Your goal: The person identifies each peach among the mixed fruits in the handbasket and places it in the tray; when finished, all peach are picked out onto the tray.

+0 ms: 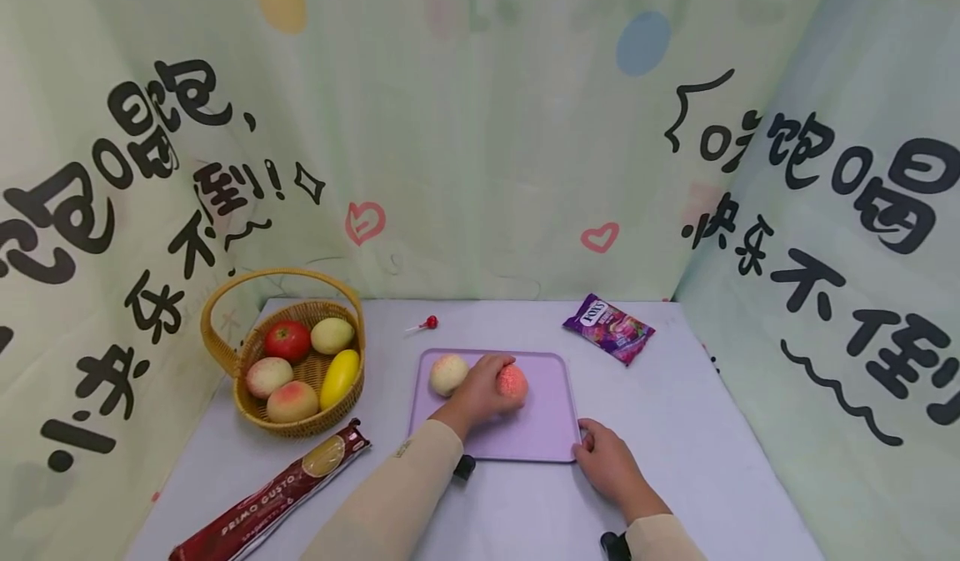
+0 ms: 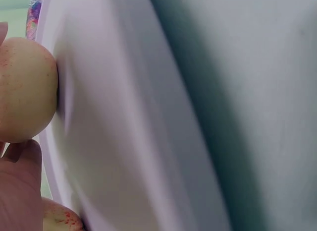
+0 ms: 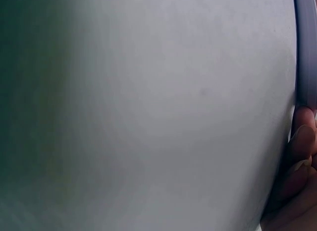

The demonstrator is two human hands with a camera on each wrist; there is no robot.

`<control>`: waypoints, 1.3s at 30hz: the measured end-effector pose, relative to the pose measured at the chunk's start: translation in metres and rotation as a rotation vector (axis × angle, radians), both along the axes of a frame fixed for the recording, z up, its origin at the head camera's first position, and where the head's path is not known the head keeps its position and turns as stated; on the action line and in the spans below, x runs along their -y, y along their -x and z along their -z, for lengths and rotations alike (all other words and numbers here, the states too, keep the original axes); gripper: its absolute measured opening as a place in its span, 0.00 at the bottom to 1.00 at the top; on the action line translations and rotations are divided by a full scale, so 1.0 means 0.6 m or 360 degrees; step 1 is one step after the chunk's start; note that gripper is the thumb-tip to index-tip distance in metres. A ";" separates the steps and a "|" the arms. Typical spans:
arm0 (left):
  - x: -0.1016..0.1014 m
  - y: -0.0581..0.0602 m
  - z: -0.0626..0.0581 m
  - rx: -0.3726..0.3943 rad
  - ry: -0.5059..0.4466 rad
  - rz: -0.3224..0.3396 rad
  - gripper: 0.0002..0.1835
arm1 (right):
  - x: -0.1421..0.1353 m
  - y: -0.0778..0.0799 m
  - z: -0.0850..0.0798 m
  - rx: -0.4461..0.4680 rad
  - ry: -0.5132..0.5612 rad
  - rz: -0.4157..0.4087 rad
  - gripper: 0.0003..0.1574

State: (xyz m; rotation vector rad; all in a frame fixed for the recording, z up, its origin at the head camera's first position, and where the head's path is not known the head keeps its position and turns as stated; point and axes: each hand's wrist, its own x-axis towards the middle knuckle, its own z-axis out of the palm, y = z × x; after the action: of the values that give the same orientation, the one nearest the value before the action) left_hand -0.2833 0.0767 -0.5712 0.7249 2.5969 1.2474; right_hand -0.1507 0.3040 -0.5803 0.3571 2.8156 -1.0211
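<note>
My left hand [image 1: 478, 393] reaches over the purple tray [image 1: 543, 432] and holds a pinkish peach [image 1: 513, 384] between thumb and fingers. In the left wrist view that peach [image 2: 28, 89] sits low against the tray's surface, its paler side showing. A second, cream-coloured peach [image 1: 447, 374] lies on the tray to the left, partly behind the left hand. At the tray's near right corner, my right hand [image 1: 606, 459] grips the rim with curled fingers. The right wrist view shows its fingers [image 3: 303, 142] against the tray's edge.
On the left stands a wicker basket [image 1: 247, 398] of fruit. A long red spaghetti pack [image 1: 273, 494] lies before it. Behind the tray are a red lollipop [image 1: 430, 323] and a purple snack bag [image 1: 611, 329]. Printed curtains [image 1: 480, 169] enclose the table [image 1: 675, 394].
</note>
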 end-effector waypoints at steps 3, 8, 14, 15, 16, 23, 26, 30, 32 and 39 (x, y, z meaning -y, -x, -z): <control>0.001 -0.002 -0.003 -0.0008 0.0017 0.0014 0.41 | -0.002 0.001 0.000 -0.0004 -0.0005 -0.0005 0.32; 0.005 -0.004 -0.012 0.0003 0.0018 0.0036 0.41 | -0.004 0.001 0.003 -0.0003 -0.0023 0.0001 0.32; 0.009 -0.008 -0.029 0.0032 0.0002 0.0014 0.42 | -0.005 0.002 0.007 -0.0009 -0.0032 -0.0005 0.31; 0.009 -0.009 -0.033 0.0036 -0.0001 0.0009 0.42 | -0.005 0.002 0.007 -0.0011 -0.0029 -0.0007 0.31; 0.010 -0.009 -0.036 0.0039 -0.0006 0.0005 0.42 | -0.005 0.002 0.008 -0.0010 -0.0026 -0.0007 0.31; 0.019 -0.017 -0.061 -0.0019 -0.0011 0.0058 0.41 | -0.005 0.002 0.007 -0.0005 -0.0022 0.0006 0.31; 0.026 -0.021 -0.071 -0.0020 -0.0029 0.0062 0.41 | -0.006 0.004 0.008 -0.0007 -0.0023 0.0001 0.32; 0.041 -0.028 -0.083 -0.0032 -0.0040 0.0075 0.42 | -0.005 0.006 0.012 -0.0005 -0.0024 -0.0004 0.32; 0.050 -0.032 -0.092 -0.0048 -0.0027 0.0096 0.42 | -0.005 0.005 0.013 -0.0008 -0.0025 -0.0003 0.31; 0.086 -0.047 -0.114 -0.0137 0.0050 0.0159 0.43 | -0.003 0.003 0.010 -0.0013 -0.0019 0.0003 0.32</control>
State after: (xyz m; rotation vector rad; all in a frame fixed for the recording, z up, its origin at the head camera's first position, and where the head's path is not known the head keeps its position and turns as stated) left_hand -0.2553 0.0249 -0.5028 0.9095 2.6052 1.1685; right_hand -0.1526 0.3060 -0.5865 0.3576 2.8301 -1.0087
